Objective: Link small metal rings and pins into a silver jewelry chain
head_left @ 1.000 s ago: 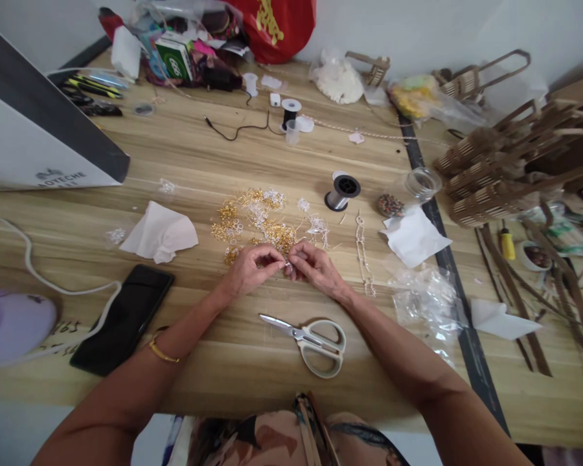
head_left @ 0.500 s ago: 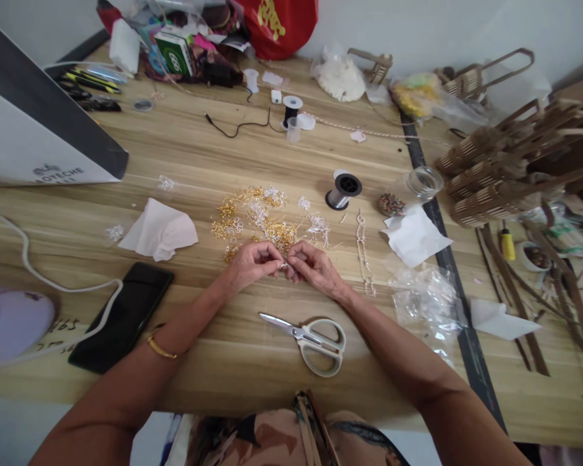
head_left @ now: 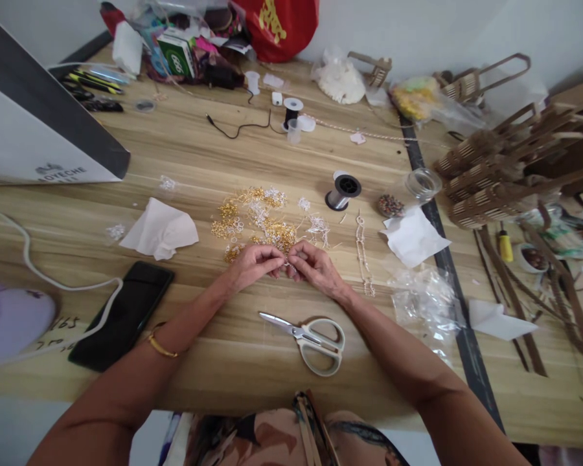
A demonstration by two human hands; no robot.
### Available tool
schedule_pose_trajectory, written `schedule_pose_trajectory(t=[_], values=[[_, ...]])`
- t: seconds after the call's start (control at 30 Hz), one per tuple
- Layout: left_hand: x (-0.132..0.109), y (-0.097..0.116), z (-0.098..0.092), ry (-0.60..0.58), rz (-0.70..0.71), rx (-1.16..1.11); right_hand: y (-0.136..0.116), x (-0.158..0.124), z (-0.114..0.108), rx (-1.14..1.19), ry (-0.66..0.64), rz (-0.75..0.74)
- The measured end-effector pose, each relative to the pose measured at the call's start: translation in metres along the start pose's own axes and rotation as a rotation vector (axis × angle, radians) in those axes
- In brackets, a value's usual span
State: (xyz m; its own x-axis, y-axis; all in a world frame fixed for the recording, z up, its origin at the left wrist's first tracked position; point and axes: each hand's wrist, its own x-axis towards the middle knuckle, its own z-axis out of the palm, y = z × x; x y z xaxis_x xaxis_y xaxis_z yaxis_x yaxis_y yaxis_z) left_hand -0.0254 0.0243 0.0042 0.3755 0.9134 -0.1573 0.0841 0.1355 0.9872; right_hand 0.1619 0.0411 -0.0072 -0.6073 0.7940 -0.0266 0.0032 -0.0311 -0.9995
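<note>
My left hand [head_left: 256,265] and my right hand [head_left: 315,266] meet at the near edge of a pile of gold and silver jewelry findings [head_left: 267,217]. Both are closed in a pinch, fingertips almost touching. Between them is a small silvery piece [head_left: 288,265], perhaps chain or beads, mostly covered by the fingers. A finished-looking length of chain [head_left: 362,252] lies to the right of my right hand. White-handled scissors [head_left: 315,343] rest on the table below the hands, and a spool of silver wire [head_left: 342,192] stands beyond the right hand.
A black phone [head_left: 126,317] and a white tissue [head_left: 160,230] lie to the left. On the right are clear plastic bags [head_left: 425,298], a paper sheet [head_left: 412,236], a glass jar [head_left: 422,186] and brown woven baskets [head_left: 486,162]. A large box [head_left: 43,123] stands at the back left.
Both hands stay nearly in place, still pinched together over the small silvery piece, with only slight finger movement. The view has shifted very slightly.
</note>
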Motion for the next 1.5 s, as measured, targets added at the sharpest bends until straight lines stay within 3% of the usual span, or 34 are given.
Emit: schedule_pose_trajectory(t=[0.27, 0.87, 1.5], values=[[0.0004, -0.0076, -0.0016, 0.020, 0.006, 0.005, -0.0002, 0.0003, -0.0008, -0.002, 0.005, 0.013], [-0.0015, -0.0005, 0.0012, -0.016, -0.038, -0.030, -0.0010, 0.0008, -0.0006, -0.002, -0.023, 0.010], [-0.0020, -0.0031, 0.0035, 0.038, 0.012, 0.092, -0.0009, 0.0014, -0.0021, 0.013, -0.018, 0.002]])
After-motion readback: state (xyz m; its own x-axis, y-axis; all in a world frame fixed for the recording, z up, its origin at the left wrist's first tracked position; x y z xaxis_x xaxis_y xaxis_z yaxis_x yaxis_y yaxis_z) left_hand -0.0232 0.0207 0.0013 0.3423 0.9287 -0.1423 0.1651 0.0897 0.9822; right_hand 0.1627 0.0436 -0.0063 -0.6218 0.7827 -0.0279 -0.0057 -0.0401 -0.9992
